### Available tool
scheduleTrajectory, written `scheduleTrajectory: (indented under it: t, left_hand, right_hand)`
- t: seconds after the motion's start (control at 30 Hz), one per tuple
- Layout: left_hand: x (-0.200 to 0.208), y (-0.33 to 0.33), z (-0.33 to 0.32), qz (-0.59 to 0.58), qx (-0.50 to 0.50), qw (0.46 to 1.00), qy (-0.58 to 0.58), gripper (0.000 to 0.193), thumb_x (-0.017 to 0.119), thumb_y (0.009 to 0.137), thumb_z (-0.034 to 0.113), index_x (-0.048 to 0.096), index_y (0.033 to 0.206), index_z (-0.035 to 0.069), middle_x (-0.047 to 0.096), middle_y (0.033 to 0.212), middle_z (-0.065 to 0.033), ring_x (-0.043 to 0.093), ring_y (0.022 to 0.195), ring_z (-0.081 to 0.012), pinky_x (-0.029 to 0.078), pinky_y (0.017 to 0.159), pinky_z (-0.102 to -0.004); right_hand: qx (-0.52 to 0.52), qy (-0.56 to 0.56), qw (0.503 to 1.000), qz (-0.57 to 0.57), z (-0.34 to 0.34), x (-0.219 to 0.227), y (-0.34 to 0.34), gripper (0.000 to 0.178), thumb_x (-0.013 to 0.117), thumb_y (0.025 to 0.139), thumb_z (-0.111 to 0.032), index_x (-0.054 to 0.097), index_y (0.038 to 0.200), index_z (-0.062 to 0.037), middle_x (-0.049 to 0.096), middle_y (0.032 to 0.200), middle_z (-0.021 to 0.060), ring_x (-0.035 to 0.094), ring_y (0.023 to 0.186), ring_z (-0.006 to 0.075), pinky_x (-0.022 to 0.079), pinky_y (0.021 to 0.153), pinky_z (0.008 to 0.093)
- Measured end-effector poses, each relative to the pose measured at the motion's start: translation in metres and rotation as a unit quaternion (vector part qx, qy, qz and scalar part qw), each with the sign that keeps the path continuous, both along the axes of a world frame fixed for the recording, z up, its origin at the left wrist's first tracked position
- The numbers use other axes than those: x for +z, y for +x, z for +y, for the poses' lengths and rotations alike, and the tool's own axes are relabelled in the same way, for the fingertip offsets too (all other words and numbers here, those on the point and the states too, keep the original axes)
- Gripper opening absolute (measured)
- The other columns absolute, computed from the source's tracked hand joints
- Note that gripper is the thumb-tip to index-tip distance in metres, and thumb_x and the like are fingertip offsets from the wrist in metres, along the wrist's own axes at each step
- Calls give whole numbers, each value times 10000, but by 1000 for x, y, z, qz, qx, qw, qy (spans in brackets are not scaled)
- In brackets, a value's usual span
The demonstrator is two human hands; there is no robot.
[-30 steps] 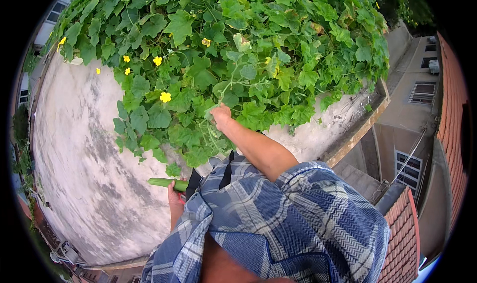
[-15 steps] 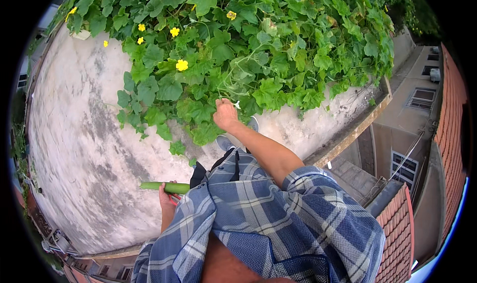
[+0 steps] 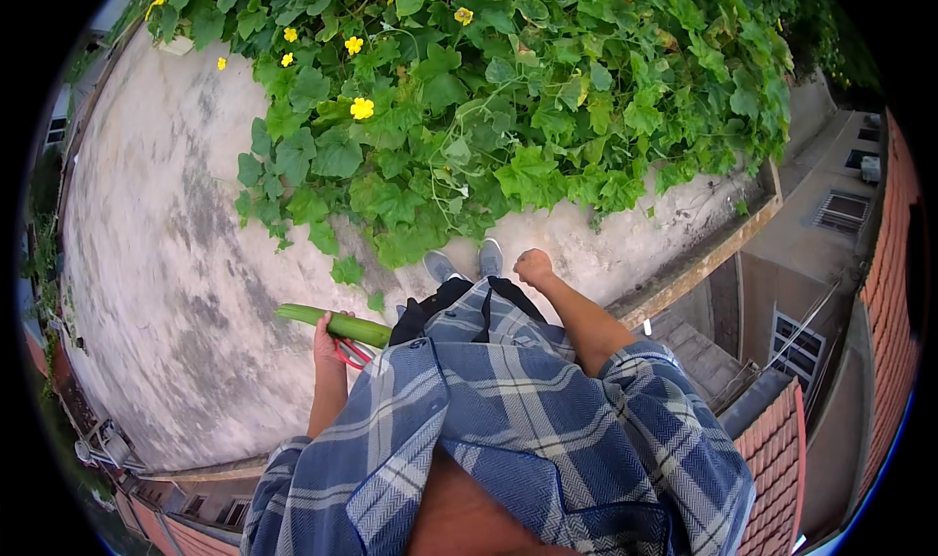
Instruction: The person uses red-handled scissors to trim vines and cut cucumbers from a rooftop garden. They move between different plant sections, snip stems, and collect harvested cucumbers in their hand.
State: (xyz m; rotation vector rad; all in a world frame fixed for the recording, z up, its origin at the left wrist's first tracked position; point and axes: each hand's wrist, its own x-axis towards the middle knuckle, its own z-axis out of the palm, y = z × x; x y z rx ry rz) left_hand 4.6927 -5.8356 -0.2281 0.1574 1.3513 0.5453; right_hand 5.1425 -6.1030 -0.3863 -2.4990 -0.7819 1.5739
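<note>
My left hand is closed around a long green luffa gourd, held out to the left of my shirt; the gourd's right end rests by the shirt. Under the gourd, at the same hand, show the red looped handles of what looks like scissors; their blades are hidden. My right hand hangs in front of me, right of my shoes, with its fingers curled in and nothing visible in them. Ahead of both hands spreads a leafy green vine with lobed leaves and yellow flowers.
I stand in grey shoes on a stained concrete roof. A low ledge edges it on the right, with a drop to buildings and red tiled roofs beyond. Vine stems and leaves trail close to my feet.
My right hand has let go of the vine and drawn back to the right and toward me. The left hand has lifted the gourd slightly, showing more of the red handles.
</note>
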Motion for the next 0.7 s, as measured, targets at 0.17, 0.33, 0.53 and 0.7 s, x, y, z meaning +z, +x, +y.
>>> scheduleTrajectory:
  t: [0.17,0.33,0.53,0.7]
  left_hand:
    - [4,21,-14,-6,-7,1000,0,395,690,913,312,587,1093,-23,690,1048,-174,700,1036,-323,619,561,-328]
    - [-4,21,-36,11,15,1000,-5,347,697,910,314,591,1052,15,691,988,-166,709,1003,-325,595,503,-324]
    - [-1,26,-60,17,32,999,-12,336,704,899,335,616,1017,32,699,953,-189,714,844,-307,552,452,-310]
    - [15,34,-63,44,64,997,-14,366,705,892,359,645,980,9,703,995,-247,650,601,-280,541,445,-313]
  right_hand:
    - [-312,-134,939,47,-130,-8,49,160,683,848,-39,589,719,-27,619,636,107,659,524,228,457,401,359]
    - [-375,-123,915,80,-151,26,50,130,689,855,-46,599,761,-34,621,681,99,677,561,232,466,416,361]
    - [-433,-28,887,157,-113,46,36,35,664,851,-33,668,867,-2,645,759,98,693,600,232,482,408,340]
    - [-410,10,891,195,-77,43,32,122,651,863,-53,699,971,-22,674,798,77,709,646,214,498,431,316]
